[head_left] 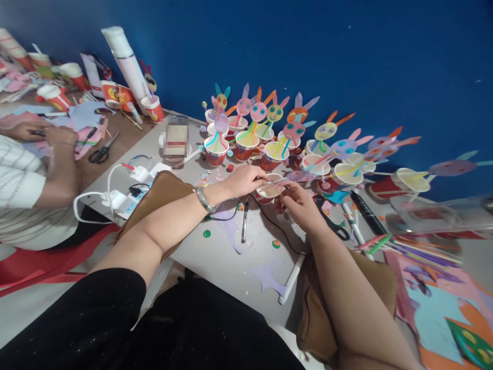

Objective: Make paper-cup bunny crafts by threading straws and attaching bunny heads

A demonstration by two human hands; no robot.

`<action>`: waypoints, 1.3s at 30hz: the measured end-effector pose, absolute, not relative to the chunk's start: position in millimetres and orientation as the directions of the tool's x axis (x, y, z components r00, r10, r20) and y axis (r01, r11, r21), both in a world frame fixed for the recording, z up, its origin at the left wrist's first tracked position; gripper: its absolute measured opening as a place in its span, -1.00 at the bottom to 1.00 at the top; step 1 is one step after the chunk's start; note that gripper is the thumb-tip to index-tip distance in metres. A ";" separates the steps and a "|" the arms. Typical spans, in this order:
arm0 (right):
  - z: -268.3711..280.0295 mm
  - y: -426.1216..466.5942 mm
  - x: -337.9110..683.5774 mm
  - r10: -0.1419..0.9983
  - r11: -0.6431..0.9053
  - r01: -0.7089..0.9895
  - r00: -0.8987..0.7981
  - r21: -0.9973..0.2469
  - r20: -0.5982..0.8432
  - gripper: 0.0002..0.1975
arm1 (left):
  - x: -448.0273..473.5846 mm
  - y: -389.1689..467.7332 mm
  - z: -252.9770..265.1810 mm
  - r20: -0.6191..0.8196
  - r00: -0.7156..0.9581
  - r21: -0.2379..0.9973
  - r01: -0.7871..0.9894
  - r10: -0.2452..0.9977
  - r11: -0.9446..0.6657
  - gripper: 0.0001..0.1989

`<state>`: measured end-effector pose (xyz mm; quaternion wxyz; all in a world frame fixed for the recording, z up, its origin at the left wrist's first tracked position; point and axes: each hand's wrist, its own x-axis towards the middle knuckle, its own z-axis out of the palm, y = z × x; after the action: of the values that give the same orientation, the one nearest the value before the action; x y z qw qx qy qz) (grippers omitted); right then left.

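A white-lined paper cup (266, 193) is between my two hands, close to a group of finished-looking cups. My left hand (246, 180) reaches over from the left, its fingers pinched together at the rim; what they hold is too small to make out. At the cup's right side, my right hand (300, 204) curls its thumb and fingers in against it. A thin pinkish strip (280, 182) crosses the cup's opening between the fingertips. Just behind stand several red paper cups (216, 155) with coloured sticks and rabbit-like paper heads (258, 111).
A pen (244, 222), black cable and purple paper scraps (271, 281) lie in front. To the right are black-handled scissors (334, 222), markers (365, 211) and a clear container (442, 216). Chargers (119, 201) sit left; another person's hands (57, 137) work beyond.
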<state>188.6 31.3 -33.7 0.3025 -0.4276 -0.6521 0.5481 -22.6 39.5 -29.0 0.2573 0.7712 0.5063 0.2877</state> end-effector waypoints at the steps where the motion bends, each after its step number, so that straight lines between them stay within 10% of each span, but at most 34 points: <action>1: -32.6 31.7 188.9 0.892 0.039 0.239 -0.447 -0.970 -0.074 -0.74 | -22.3 39.1 -29.8 0.198 0.335 0.666 0.643 0.921 -0.378 -0.81; 4: -30.2 31.7 189.6 0.911 0.087 0.303 -0.409 -0.949 -0.047 -0.93 | -20.5 36.9 -31.9 0.232 0.376 0.623 0.650 0.897 -0.434 -0.83; 15: -63.5 40.6 193.9 0.965 0.237 0.506 -0.222 -0.829 0.141 -0.34 | -12.9 28.4 -32.1 0.277 0.460 0.625 0.581 0.844 -0.522 -0.79; 24: -49.8 34.8 193.1 0.962 0.187 0.465 -0.264 -0.865 0.066 -0.51 | -16.5 39.2 -47.0 0.187 0.290 0.931 0.252 0.939 -0.263 -0.55; 29: -42.6 30.1 190.4 0.976 0.196 0.555 -0.187 -0.809 0.109 -0.58 | -18.5 40.6 -40.2 -0.012 0.239 0.950 0.305 0.971 -0.064 -0.88; 39: -39.8 27.3 186.4 0.984 0.178 0.623 -0.136 -0.761 0.118 -0.62 | -18.6 36.4 -35.7 -0.118 0.188 0.968 0.239 0.975 0.071 -0.83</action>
<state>186.4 27.3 -39.8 0.3180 -0.5752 -0.6984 0.2832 -18.6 36.4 -35.7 0.5099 0.5781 0.5251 0.3607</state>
